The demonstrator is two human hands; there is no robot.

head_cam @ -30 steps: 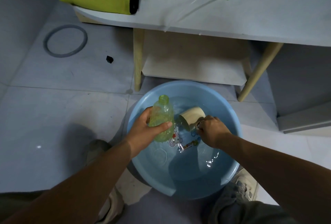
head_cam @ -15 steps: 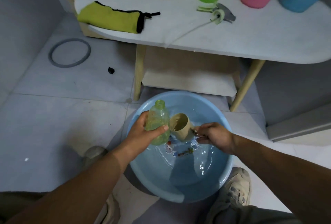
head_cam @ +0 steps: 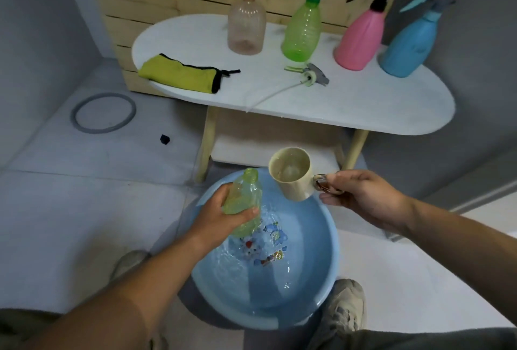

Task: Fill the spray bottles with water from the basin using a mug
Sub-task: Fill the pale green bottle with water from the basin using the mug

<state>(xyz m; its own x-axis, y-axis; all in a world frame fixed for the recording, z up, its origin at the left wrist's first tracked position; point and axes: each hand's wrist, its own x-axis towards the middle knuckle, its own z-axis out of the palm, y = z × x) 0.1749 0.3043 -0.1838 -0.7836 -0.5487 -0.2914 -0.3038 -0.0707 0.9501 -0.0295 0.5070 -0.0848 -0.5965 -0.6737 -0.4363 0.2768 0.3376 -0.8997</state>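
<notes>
Left hand (head_cam: 221,217) grips uncapped green bottle (head_cam: 244,201) over basin (head_cam: 321,288); right hand (head_cam: 361,196) pinches mug (head_cam: 293,179) handle beside bottle neck.

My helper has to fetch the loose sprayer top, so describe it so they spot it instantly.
Look at the white oval table behind the blue basin. The spray head lies in front of the green bottle standing there. It alone is off a bottle: it lies flat, pale green and grey, trailing a thin tube.

Yellow cloth (head_cam: 181,77) on white table (head_cam: 363,103), grey ring (head_cam: 73,117) on floor
</notes>
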